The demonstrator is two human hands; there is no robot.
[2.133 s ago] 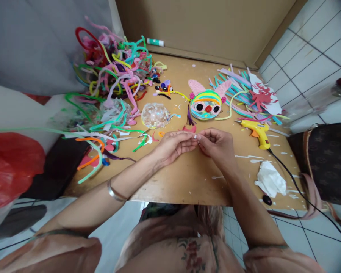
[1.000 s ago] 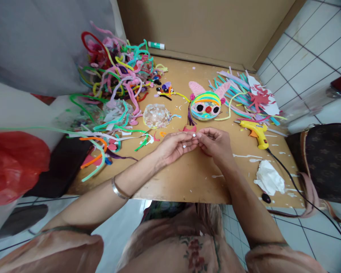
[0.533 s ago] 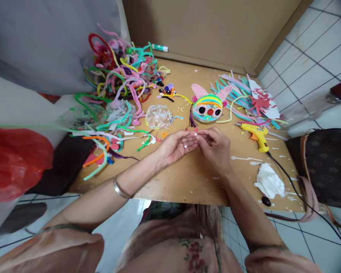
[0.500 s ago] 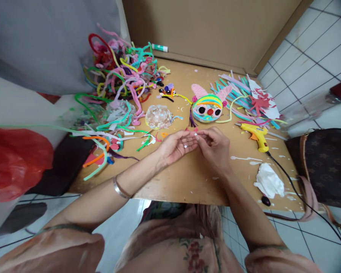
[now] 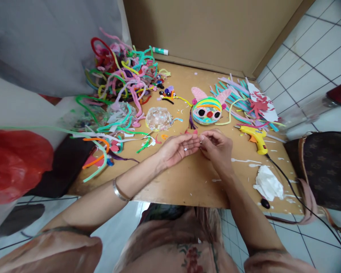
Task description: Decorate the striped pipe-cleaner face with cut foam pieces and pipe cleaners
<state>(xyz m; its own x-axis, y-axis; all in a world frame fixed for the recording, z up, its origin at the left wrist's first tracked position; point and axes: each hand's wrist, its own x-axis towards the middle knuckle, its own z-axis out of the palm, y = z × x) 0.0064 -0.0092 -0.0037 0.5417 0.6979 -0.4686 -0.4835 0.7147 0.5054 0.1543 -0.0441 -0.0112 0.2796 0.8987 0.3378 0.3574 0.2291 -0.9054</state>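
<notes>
My left hand [image 5: 179, 151] lies palm up above the table's front half, its fingers stretched out. A small round white piece [image 5: 185, 149] rests on its fingers. At the left fingertips, my right hand [image 5: 216, 148] pinches thumb against fingers on another tiny white bit, mostly hidden. Just beyond both hands sits a decorated round face [image 5: 207, 110] with pink ears, black eyes, a red nose and bands of coloured pipe cleaner. To its left is a clear, glittery dome [image 5: 159, 118]. Red scraps [image 5: 191, 132] peek out behind the fingertips.
Tangled pipe cleaners [image 5: 122, 76] heap at the back left; straight ones [image 5: 235, 94] lie back right. A yellow glue gun [image 5: 255, 137], its cord trailing, rests on the right by crumpled tissue [image 5: 268, 182]. A brown bag [image 5: 324, 170] stands at the right edge.
My right thumb has drawn slightly right and down over the left fingertips, now covering most of the tiny white bit. My left hand stays nearly still.
</notes>
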